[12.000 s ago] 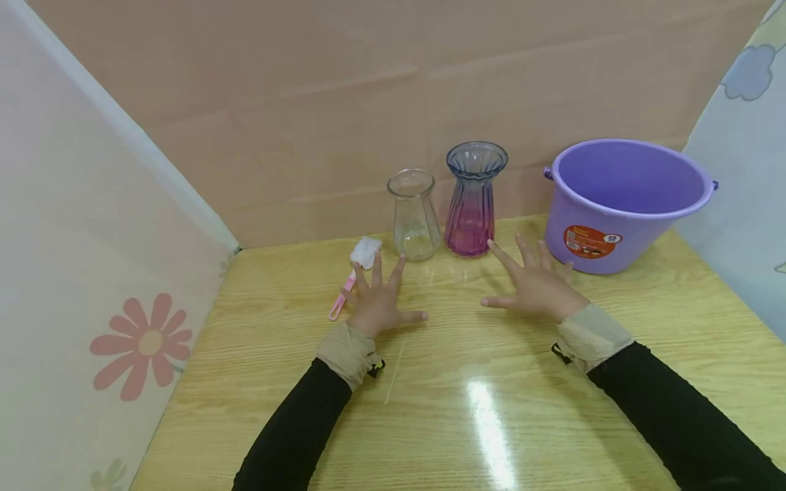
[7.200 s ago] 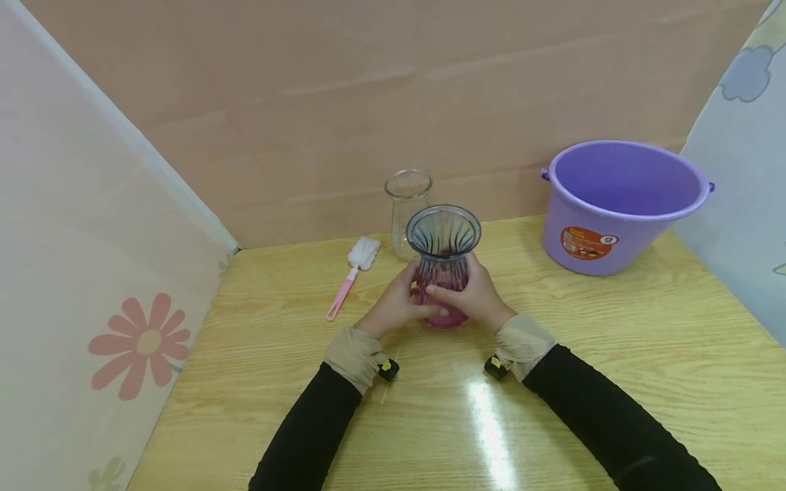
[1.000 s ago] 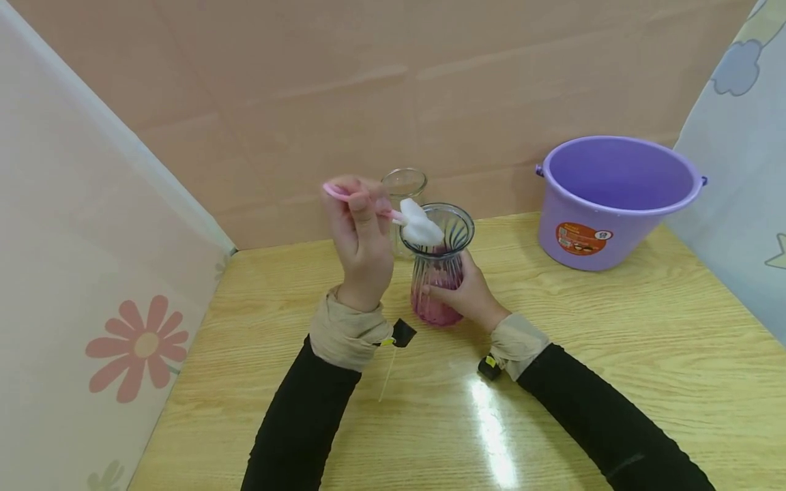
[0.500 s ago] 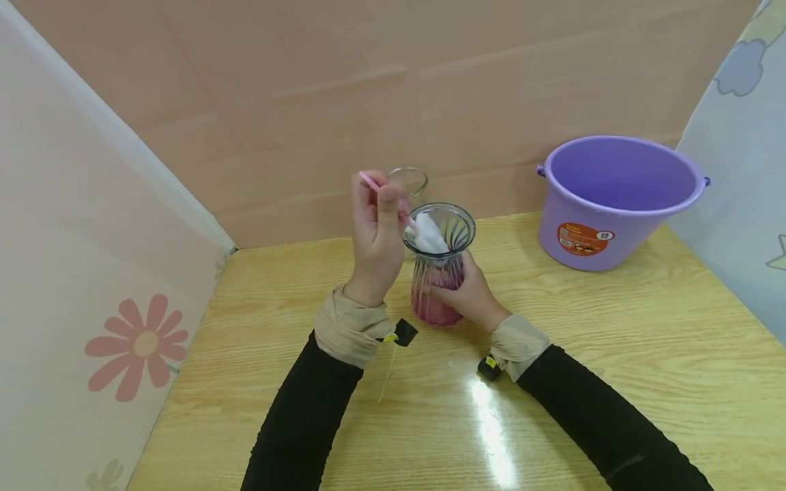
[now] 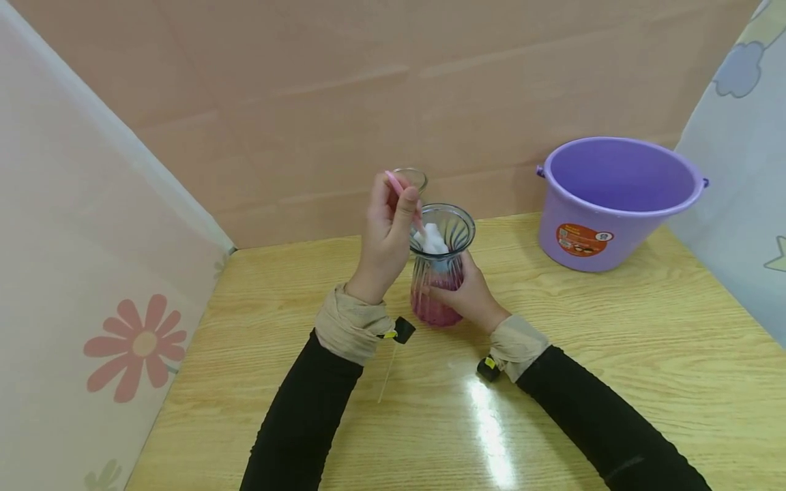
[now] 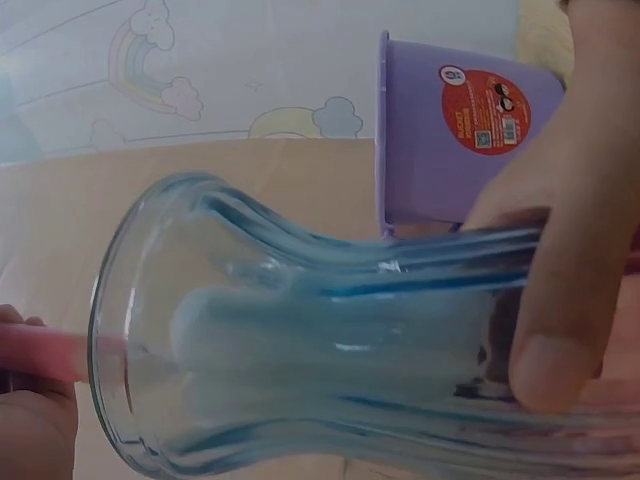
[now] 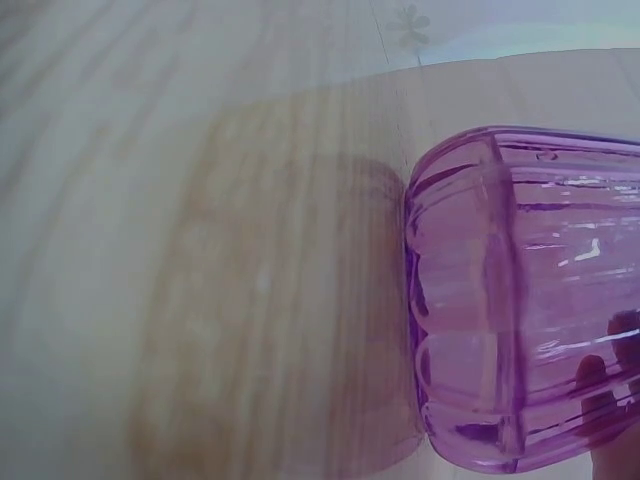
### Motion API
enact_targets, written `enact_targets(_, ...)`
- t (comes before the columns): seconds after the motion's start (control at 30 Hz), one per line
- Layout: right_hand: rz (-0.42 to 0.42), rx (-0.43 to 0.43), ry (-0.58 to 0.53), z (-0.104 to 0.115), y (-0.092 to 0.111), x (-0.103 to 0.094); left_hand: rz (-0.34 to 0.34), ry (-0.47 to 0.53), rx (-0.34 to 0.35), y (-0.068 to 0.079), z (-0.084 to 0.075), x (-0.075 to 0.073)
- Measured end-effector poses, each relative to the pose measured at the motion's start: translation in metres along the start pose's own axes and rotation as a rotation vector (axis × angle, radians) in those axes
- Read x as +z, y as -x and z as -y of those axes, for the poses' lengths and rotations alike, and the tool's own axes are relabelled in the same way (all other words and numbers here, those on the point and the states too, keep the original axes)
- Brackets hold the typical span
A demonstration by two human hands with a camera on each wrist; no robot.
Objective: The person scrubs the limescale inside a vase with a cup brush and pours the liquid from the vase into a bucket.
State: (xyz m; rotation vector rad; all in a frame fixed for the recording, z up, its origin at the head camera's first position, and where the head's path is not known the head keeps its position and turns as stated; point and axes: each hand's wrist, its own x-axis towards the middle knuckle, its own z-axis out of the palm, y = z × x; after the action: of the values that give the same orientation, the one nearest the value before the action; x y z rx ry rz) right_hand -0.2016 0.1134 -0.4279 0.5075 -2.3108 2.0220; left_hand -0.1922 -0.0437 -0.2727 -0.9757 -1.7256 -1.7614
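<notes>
A ribbed glass vase (image 5: 437, 293), blue-grey at the rim and pink below, stands upright on the table. My right hand (image 5: 473, 296) grips its lower body from the right, thumb across the front. Up by the rim, my left hand (image 5: 388, 235) pinches the pink handle (image 5: 396, 183) of a sponge brush. Its white sponge head (image 5: 434, 240) is inside the vase's mouth and neck, and shows through the glass in the left wrist view (image 6: 250, 335). The vase's pink base (image 7: 465, 300) fills the right of the right wrist view, resting on the wood.
Behind my left hand is a clear glass vase (image 5: 413, 179), mostly hidden, only its rim showing. A purple bucket (image 5: 583, 232) with a red label stands at the back right of the wooden table (image 5: 270, 354). Patterned sheets hang at the left and right.
My left hand has moved right, and the sponge head has gone from over the vase's rim down into its neck. The brush handle has tilted steeper. My right hand keeps its grip on the vase.
</notes>
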Motion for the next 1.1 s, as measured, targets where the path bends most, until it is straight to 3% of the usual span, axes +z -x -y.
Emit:
enact_targets(0.17, -0.003, 0.001, 0.005, 0.002, 0.001, 0.0, 0.044, -0.026, -0.037, 0.002, 0.004, -0.002)
enact_targets(0.47, -0.003, 0.022, 0.015, 0.004, 0.002, 0.001, 0.136, -0.164, -0.09, 0.005, 0.012, -0.004)
enact_targets(0.9, 0.002, 0.0, 0.018, 0.001, 0.001, -0.001, 0.285, -0.479, -0.115, 0.004, 0.012, -0.001)
enact_targets(1.1, 0.0, -0.028, -0.001, -0.001, 0.0, 0.0, 0.32, -0.594, -0.183, 0.002, 0.009, 0.003)
